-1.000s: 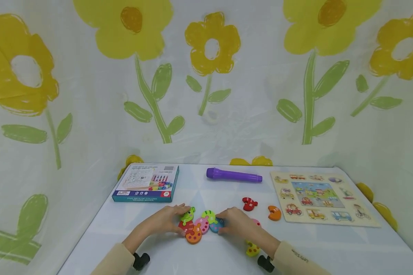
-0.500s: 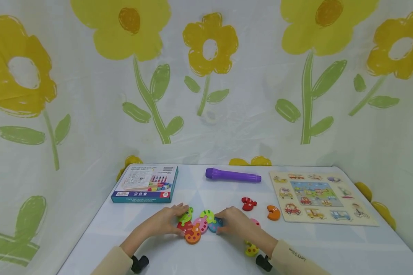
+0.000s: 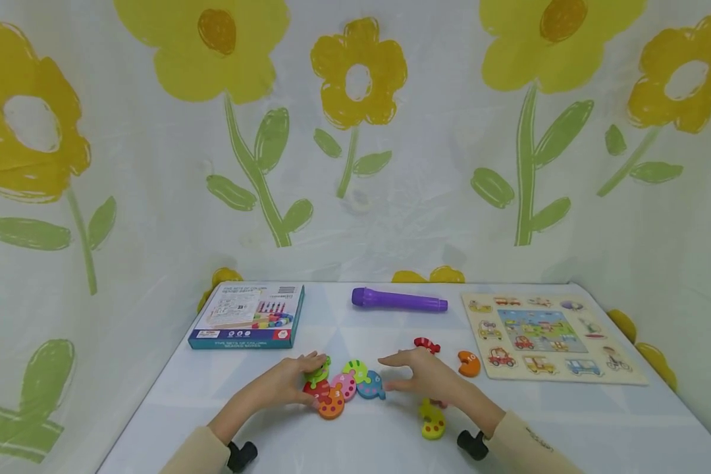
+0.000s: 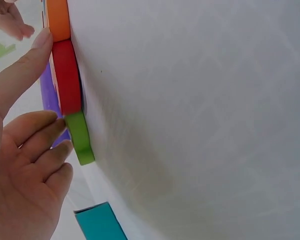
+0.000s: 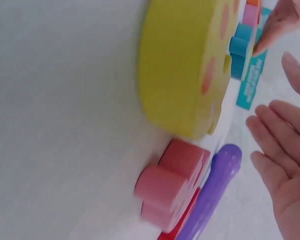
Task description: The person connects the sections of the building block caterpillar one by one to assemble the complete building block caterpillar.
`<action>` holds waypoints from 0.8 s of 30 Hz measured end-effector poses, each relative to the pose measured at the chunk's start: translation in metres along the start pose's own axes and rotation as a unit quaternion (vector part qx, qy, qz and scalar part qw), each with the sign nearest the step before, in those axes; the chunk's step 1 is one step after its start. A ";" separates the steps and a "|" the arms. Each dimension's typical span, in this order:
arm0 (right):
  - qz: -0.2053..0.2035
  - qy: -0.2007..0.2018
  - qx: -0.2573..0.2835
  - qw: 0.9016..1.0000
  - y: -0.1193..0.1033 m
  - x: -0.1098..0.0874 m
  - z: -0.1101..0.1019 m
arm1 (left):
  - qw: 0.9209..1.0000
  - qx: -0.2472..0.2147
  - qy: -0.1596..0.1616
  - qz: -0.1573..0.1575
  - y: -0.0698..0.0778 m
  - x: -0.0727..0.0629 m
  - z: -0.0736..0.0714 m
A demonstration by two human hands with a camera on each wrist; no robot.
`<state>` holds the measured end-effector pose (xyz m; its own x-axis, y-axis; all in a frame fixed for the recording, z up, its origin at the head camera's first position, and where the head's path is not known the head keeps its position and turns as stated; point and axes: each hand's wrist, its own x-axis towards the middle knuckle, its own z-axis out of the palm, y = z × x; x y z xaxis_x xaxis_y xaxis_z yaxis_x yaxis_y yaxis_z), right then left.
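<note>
In the head view a row of joined numbered caterpillar puzzle pieces lies on the table: green head [image 3: 318, 375], red [image 3: 314, 389], orange [image 3: 332, 403], pink [image 3: 345, 386], lime green [image 3: 357, 370] and blue [image 3: 370, 387]. My left hand [image 3: 277, 385] holds the head end, thumb against the red and orange pieces, fingers around the green head. To the right of the blue piece, my right hand [image 3: 422, 376] is spread with nothing in its grip. Near it lie a yellow piece [image 3: 432, 422], a partly hidden red piece [image 3: 428, 344] and a pink piece [image 5: 165, 192].
An orange piece [image 3: 469, 363] lies beside a wooden picture puzzle board [image 3: 480, 370] on the right. A purple toy microphone [image 3: 399, 300] is at the back. The flat teal-edged box [image 3: 241, 342] sits at the back left, before a flower-printed curtain [image 3: 426, 217].
The right hand has let go of the blue piece and moved right, its thumb and fingers parting. The left hand stays at the head end. The view has shifted slightly.
</note>
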<state>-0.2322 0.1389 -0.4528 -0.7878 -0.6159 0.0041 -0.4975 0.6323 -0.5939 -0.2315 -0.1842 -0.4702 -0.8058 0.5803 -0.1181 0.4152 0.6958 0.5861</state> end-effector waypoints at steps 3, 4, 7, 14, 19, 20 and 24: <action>-0.022 0.000 -0.007 1.000 0.004 -0.008 -0.003 | 1.000 0.001 -0.001 0.001 0.002 0.000 -0.001; -0.026 0.000 -0.010 1.000 0.005 -0.010 -0.004 | 1.000 0.002 -0.001 0.002 0.002 -0.001 -0.002; -0.025 -0.005 -0.006 1.000 0.008 -0.019 -0.008 | 1.000 0.005 0.002 0.003 0.003 -0.001 -0.002; -0.023 -0.019 -0.008 1.000 0.012 -0.042 -0.018 | 1.000 0.008 0.010 0.006 0.008 0.000 -0.003; -0.023 -0.034 -0.012 0.999 0.016 -0.058 -0.020 | 1.000 0.008 0.009 0.002 0.009 0.001 -0.002; -0.022 -0.035 -0.014 0.999 0.017 -0.060 -0.019 | 1.000 0.008 0.009 0.001 0.009 0.001 -0.002; -0.010 -0.045 -0.018 0.999 0.021 -0.068 -0.018 | 1.000 0.012 0.008 -0.002 0.007 0.001 -0.001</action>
<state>-0.1960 0.2028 -0.4511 -0.7427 -0.6672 -0.0575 -0.5263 0.6347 -0.5659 -0.2302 -0.1790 -0.4655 -0.8139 0.5708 -0.1081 0.4213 0.7080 0.5668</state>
